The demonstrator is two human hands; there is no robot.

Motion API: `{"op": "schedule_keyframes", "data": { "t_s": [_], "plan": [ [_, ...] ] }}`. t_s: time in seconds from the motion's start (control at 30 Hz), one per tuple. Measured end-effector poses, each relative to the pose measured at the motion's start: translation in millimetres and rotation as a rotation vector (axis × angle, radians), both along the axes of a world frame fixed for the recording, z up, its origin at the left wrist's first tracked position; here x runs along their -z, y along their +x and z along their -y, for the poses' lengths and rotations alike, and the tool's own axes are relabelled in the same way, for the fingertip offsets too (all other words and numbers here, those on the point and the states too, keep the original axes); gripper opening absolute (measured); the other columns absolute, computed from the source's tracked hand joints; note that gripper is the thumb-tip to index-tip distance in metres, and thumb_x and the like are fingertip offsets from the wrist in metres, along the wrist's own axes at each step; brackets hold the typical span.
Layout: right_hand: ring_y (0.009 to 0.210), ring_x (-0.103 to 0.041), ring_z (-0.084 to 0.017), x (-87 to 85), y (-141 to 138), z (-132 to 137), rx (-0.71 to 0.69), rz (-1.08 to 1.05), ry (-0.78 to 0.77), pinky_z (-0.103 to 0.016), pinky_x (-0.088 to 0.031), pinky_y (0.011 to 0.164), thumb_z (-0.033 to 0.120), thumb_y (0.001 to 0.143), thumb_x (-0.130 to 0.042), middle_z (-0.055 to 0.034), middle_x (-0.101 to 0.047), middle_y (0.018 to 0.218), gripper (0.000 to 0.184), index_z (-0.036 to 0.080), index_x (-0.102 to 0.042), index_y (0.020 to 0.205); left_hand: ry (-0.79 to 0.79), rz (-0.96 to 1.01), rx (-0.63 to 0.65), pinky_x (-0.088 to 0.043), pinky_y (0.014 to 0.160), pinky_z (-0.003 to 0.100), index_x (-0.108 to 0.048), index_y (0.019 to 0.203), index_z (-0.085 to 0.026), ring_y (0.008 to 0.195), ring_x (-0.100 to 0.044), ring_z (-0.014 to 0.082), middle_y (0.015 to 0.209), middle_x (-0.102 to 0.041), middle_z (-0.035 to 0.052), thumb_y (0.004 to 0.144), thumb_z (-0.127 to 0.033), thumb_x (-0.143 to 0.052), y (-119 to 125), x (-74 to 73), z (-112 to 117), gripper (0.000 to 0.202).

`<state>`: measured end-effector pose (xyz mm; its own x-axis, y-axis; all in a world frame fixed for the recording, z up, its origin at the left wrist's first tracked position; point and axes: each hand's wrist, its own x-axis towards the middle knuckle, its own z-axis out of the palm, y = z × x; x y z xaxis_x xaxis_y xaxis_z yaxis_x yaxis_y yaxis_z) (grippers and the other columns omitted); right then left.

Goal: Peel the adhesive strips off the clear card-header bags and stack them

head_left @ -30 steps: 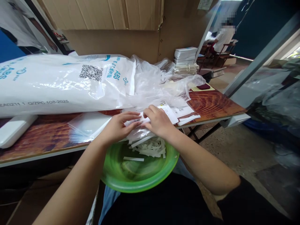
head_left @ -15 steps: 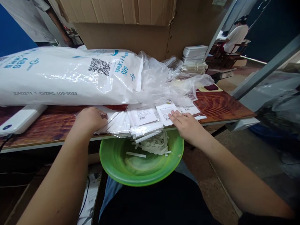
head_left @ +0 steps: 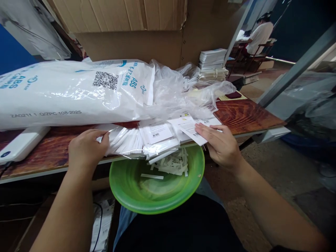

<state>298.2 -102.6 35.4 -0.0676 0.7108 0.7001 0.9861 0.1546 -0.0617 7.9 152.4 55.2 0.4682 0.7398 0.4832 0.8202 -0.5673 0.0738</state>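
My left hand (head_left: pixel 84 148) is closed at the left end of a fan of clear plastic sleeves (head_left: pixel 127 141), thumb and forefinger pinched on the edge of one sleeve. My right hand (head_left: pixel 222 145) grips a white printed card (head_left: pixel 189 130), tilted up from the table's front edge, its fingers lying over the card's right side. Between my hands lies a bagged card with a barcode (head_left: pixel 160 133) on a pile of sleeves. Another printed card (head_left: pixel 210 120) rests beyond my right fingers. Below the edge, a green basin (head_left: pixel 157 204) holds white paper strips (head_left: pixel 174 162).
A big white ABS sack (head_left: pixel 65 94) lies along the back of the wooden table (head_left: pixel 252 117), with crumpled clear plastic (head_left: pixel 173 84) beside it. A white device (head_left: pixel 23 145) stands at left. Stacked cards (head_left: pixel 212 63) stand behind; a person (head_left: pixel 261 36) sits far right.
My right hand has lifted the card's near edge off the table and turned it. My left hand has shifted left, its thumb and forefinger now at the sleeve's edge.
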Motion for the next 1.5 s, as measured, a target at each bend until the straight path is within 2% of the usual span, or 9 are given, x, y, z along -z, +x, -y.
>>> {"op": "schedule_keyframes", "data": {
  "t_s": [0.1, 0.2, 0.27, 0.43, 0.53, 0.7, 0.83, 1.17, 1.5],
  "plan": [
    [0.126, -0.052, -0.023, -11.5, -25, 9, -0.165, -0.06, 0.102, -0.042, -0.042, 0.098, 0.012, 0.088, -0.05, -0.0101, -0.056, 0.134, 0.048, 0.019, -0.047, 0.135, 0.16, 0.166, 0.26, -0.049, 0.077, 0.027, -0.07, 0.091, -0.02, 0.087, -0.065, 0.0178, 0.094, -0.071, 0.0021, 0.085, -0.032, -0.054, 16, -4.4, 28, 0.021],
    [0.128, -0.049, -0.02, -17.8, -43, 9, -0.298, -0.032, 0.002, -0.042, -0.039, 0.102, 0.013, 0.09, -0.048, -0.0077, -0.056, 0.134, 0.041, 0.018, -0.051, 0.13, -0.009, 0.135, 0.536, -0.05, 0.074, 0.027, -0.072, 0.089, -0.017, 0.083, -0.065, 0.0178, 0.095, -0.071, 0.0047, 0.085, -0.028, -0.054, 44, -9.1, 49, 0.022],
    [0.129, -0.048, -0.018, -18.0, -45, 8, -0.336, -0.011, -0.081, -0.041, -0.037, 0.103, 0.014, 0.093, -0.045, -0.0066, -0.058, 0.132, 0.035, 0.017, -0.054, 0.126, -0.093, 0.121, 0.646, -0.05, 0.073, 0.026, -0.073, 0.089, -0.018, 0.082, -0.065, 0.0166, 0.093, -0.071, 0.0042, 0.086, -0.029, -0.055, 60, -11.2, 55, 0.022],
    [0.125, -0.052, -0.017, -12.6, -33, 6, -0.279, -0.001, -0.101, -0.04, -0.038, 0.099, 0.014, 0.094, -0.046, -0.0072, -0.062, 0.127, 0.03, 0.016, -0.057, 0.122, -0.288, 0.095, 0.724, -0.05, 0.072, 0.024, -0.075, 0.091, -0.02, 0.083, -0.065, 0.0146, 0.095, -0.071, 0.0025, 0.085, -0.033, -0.058, 73, -18.0, 54, 0.021],
    [0.122, -0.054, -0.018, -13.8, -32, 3, -0.231, 0.082, -0.082, -0.04, -0.038, 0.099, 0.013, 0.093, -0.046, -0.0076, -0.063, 0.126, 0.029, 0.014, -0.057, 0.12, -0.329, 0.053, 0.763, -0.05, 0.078, 0.026, -0.075, 0.089, -0.02, 0.086, -0.065, 0.0156, 0.096, -0.071, 0.0024, 0.084, -0.031, -0.058, 76, -21.8, 56, 0.02],
    [0.12, -0.056, -0.018, -29.2, -44, -1, -0.213, 0.227, -0.033, -0.04, -0.039, 0.099, 0.014, 0.094, -0.047, -0.008, -0.063, 0.126, 0.027, 0.012, -0.058, 0.118, -0.301, -0.053, 0.767, -0.05, 0.084, 0.03, -0.075, 0.09, -0.019, 0.09, -0.066, 0.0181, 0.099, -0.072, 0.003, 0.082, -0.027, -0.058, 83, -25.7, 52, 0.02],
    [0.122, -0.055, -0.018, -37.0, -47, 0, -0.215, 0.264, -0.063, -0.042, -0.037, 0.1, 0.014, 0.095, -0.047, -0.0071, -0.062, 0.127, 0.025, 0.013, -0.059, 0.117, -0.356, -0.113, 0.735, -0.05, 0.087, 0.031, -0.074, 0.093, -0.02, 0.092, -0.066, 0.0187, 0.1, -0.072, 0.0024, 0.08, -0.026, -0.057, 84, -31.7, 48, 0.022],
    [0.119, -0.057, -0.015, -26.7, -51, 2, -0.238, 0.182, -0.058, -0.037, -0.041, 0.097, 0.012, 0.094, -0.048, -0.0071, -0.065, 0.122, 0.025, 0.011, -0.06, 0.116, -0.555, -0.03, 0.467, -0.049, 0.074, 0.029, -0.074, 0.09, -0.023, 0.078, -0.066, 0.0175, 0.089, -0.074, -0.0002, 0.074, -0.031, -0.06, 81, -39.7, 55, 0.023],
    [0.119, -0.056, -0.015, -25.7, -52, 3, -0.241, 0.165, -0.066, -0.037, -0.041, 0.098, 0.012, 0.093, -0.048, -0.0076, -0.065, 0.122, 0.025, 0.011, -0.06, 0.115, -0.627, 0.01, 0.416, -0.048, 0.068, 0.026, -0.074, 0.089, -0.024, 0.075, -0.066, 0.0165, 0.086, -0.074, -0.0002, 0.074, -0.036, -0.061, 79, -42.4, 54, 0.024]
  ]
}}
